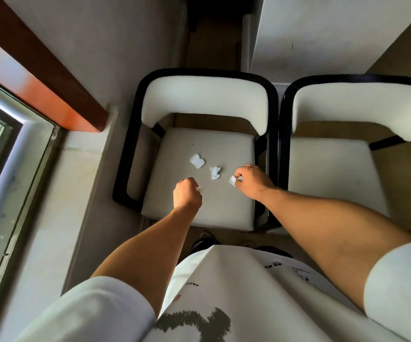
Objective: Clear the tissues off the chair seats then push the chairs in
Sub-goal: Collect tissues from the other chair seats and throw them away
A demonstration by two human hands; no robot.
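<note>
Two white-cushioned chairs with black frames stand side by side, facing me. On the left chair's seat lie two crumpled white tissues, one toward the back and one near the middle. My left hand is closed over the seat with a bit of white tissue showing at its fingers. My right hand pinches another tissue at the seat's right side. The right chair's seat shows no tissue.
A white table stands behind the chair backs. A window frame and a low sill run along the left. A shoe shows on the floor just in front of the left chair.
</note>
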